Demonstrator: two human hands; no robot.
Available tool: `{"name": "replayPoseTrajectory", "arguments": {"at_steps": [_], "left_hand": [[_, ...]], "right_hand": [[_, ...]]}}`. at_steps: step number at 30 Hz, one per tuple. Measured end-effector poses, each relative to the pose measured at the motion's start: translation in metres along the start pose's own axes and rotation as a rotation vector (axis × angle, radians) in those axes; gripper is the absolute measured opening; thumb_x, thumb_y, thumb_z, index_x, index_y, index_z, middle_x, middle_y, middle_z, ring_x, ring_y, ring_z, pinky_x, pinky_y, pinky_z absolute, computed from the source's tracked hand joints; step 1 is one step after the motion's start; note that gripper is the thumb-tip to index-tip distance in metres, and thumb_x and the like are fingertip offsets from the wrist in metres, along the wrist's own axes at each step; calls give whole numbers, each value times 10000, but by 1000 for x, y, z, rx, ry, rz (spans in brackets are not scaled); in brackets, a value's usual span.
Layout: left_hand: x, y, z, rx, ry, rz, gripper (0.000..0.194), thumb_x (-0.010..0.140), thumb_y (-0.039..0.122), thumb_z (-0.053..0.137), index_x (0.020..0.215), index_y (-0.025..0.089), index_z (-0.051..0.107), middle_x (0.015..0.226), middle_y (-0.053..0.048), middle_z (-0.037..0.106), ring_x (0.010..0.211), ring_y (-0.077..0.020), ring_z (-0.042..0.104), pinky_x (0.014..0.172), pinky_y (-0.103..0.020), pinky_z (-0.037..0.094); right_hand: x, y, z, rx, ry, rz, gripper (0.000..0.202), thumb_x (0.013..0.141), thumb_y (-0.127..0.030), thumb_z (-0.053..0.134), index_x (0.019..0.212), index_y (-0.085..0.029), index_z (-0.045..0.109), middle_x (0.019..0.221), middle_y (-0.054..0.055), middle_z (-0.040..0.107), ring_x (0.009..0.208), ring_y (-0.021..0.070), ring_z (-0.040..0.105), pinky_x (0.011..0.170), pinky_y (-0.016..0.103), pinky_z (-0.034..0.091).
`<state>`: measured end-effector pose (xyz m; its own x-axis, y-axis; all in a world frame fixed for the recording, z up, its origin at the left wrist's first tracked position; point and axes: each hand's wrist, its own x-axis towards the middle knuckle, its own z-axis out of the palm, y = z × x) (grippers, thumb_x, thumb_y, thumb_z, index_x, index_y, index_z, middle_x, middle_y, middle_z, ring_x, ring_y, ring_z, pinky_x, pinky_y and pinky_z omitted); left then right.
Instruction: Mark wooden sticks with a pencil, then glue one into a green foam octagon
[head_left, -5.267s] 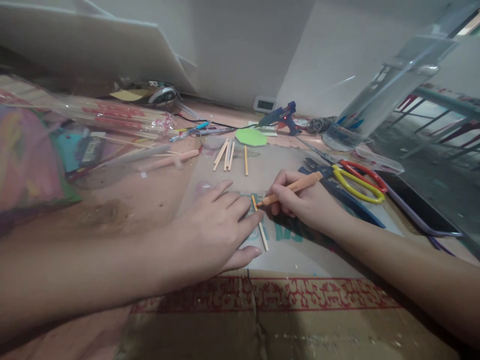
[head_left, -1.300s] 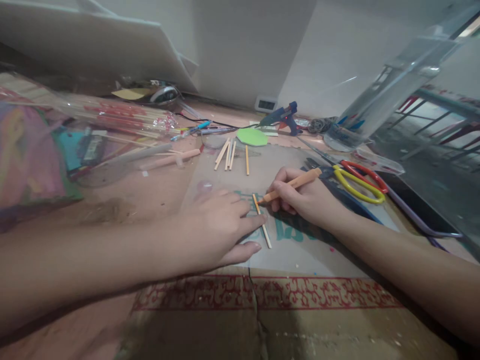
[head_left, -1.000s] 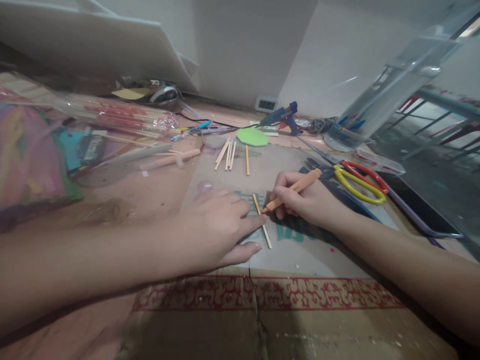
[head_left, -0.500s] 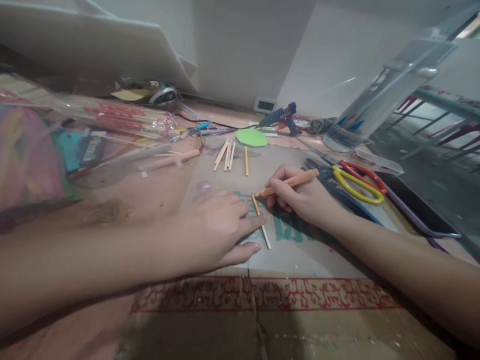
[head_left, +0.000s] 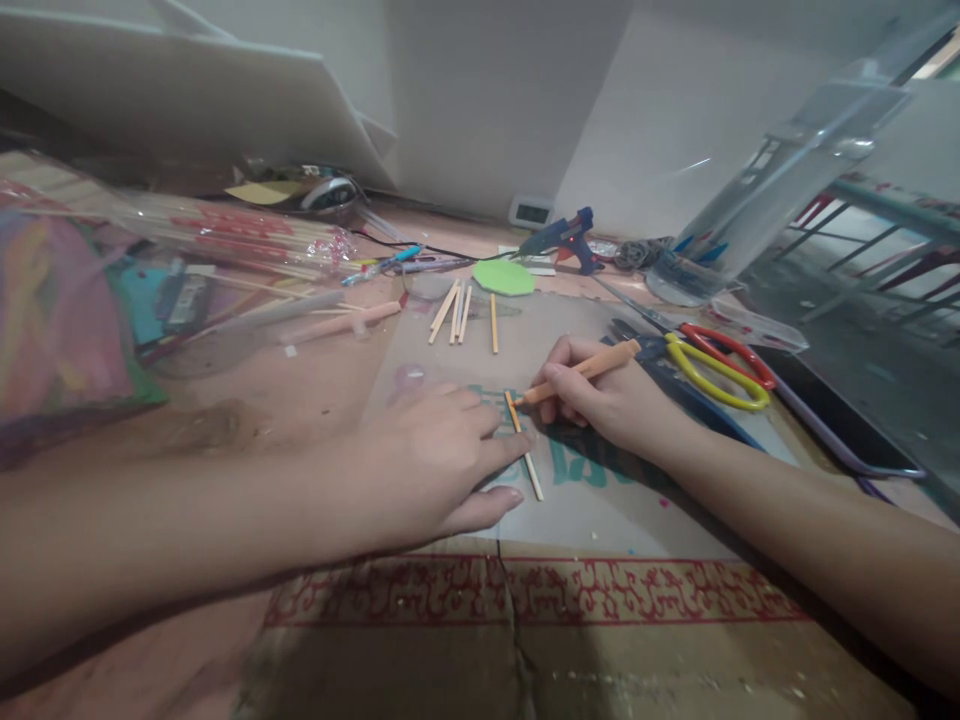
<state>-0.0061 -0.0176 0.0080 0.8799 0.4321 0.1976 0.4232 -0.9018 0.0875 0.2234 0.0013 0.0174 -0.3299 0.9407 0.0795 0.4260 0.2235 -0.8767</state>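
A thin wooden stick [head_left: 532, 472] lies on the translucent sheet [head_left: 465, 525]; its far part is orange and its near end pale. My left hand [head_left: 442, 450] lies flat with fingers apart, the index fingertip pressing on the stick's middle. In my right hand [head_left: 592, 385] is an orange marker [head_left: 600, 368], its tip at the side of the stick's orange part. Farther back, a single orange-coloured stick [head_left: 494, 324] lies apart from several pale sticks [head_left: 463, 315].
Behind the sticks are a green paper piece [head_left: 504, 277] and a blue glue gun [head_left: 562, 238]. Scissors [head_left: 716, 370], a phone [head_left: 840, 415] and a clear container [head_left: 712, 240] lie or stand at right. Plastic-wrapped sticks [head_left: 247, 235] and a colourful bag [head_left: 60, 310] are at left.
The marker tip has shifted slightly from the stick's far end toward me, along its side. My left hand stays on the stick.
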Motion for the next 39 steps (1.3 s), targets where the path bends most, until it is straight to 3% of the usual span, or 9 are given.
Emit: {"name": "replayPoseTrajectory", "arguments": {"at_steps": [7, 15, 19, 23, 30, 39], "left_hand": [[-1, -1, 3, 7, 11, 9, 364, 1004, 447, 546, 1223, 209, 713, 996, -97, 727, 896, -281, 663, 789, -426, 478], [-2, 1, 6, 1, -17, -31, 404, 997, 456, 550, 1274, 196, 690, 1027, -128, 720, 894, -294, 659, 796, -461, 508], [-3, 4, 10, 49, 76, 48, 352, 1011, 391, 545, 1270, 189, 670, 976, -89, 722, 851, -264, 656, 766, -426, 497], [-4, 3, 12, 59, 155, 123, 254, 1043, 305, 483, 1129, 204, 699, 850, -36, 694, 752, -225, 636, 692, -388, 461], [-3, -4, 10, 89, 127, 58, 279, 1056, 317, 473, 1145, 234, 724, 829, -49, 687, 743, -229, 634, 679, -378, 443], [-1, -4, 10, 66, 97, 44, 258, 1041, 300, 510, 1178, 221, 713, 780, -44, 707, 693, -217, 648, 655, -344, 465]], "right_hand": [[-1, 0, -1, -21, 18, 0, 216, 969, -323, 584, 793, -199, 568, 601, 1, 695, 453, 88, 507, 431, 212, 371], [-7, -4, -3, -9, -61, 13, 215, 943, -282, 594, 744, -211, 557, 588, 3, 695, 519, 122, 612, 469, 221, 417], [-8, -3, -3, 19, -67, 18, 220, 956, -294, 585, 755, -213, 546, 602, 2, 696, 522, 116, 615, 461, 210, 406], [-7, 0, -2, 49, -74, 16, 231, 966, -316, 583, 764, -210, 544, 599, -2, 686, 498, 100, 581, 444, 199, 381], [-6, 3, 0, 73, 68, 23, 238, 969, -351, 600, 784, -205, 563, 596, -11, 675, 447, 88, 504, 413, 204, 359], [-8, 1, 1, 17, 7, 0, 228, 966, -347, 598, 789, -205, 571, 605, 1, 696, 456, 96, 524, 421, 214, 353]]}}
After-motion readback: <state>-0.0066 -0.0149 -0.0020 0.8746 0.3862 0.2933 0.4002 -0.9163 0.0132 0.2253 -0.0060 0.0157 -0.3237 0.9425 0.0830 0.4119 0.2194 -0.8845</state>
